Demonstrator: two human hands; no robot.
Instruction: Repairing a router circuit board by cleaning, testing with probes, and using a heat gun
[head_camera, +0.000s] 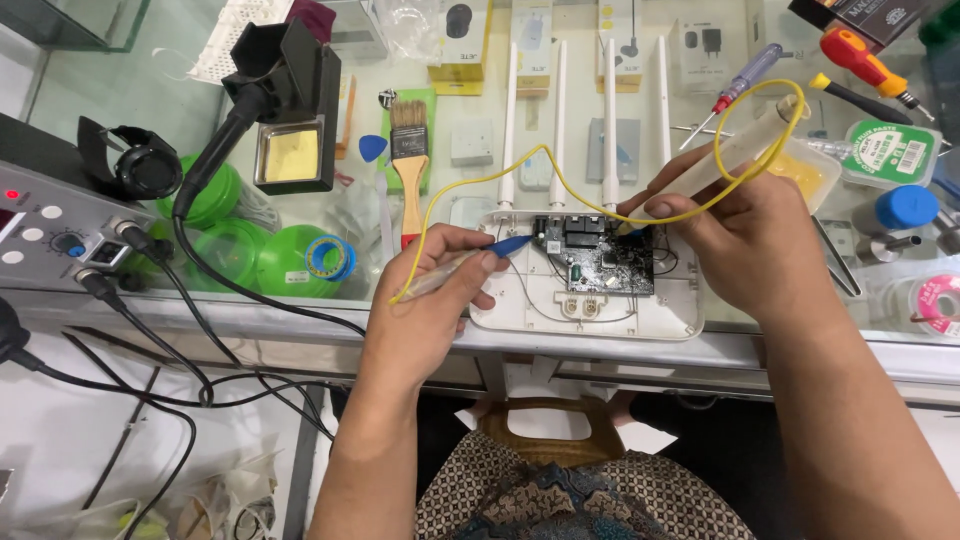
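We grip a blue-tipped probe (470, 262) in our left hand (432, 300), its axis pointing right toward the circuit board (598, 258); our right hand (745, 240) pinches the second probe (735, 150) beyond it.

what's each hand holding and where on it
Left hand grips a blue-tipped probe along its clear barrel; right hand holds the second probe low on its barrel, near the tip.

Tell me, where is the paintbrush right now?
In the head view the paintbrush lies on the glass counter, left of the opened white router, just above the left hand.
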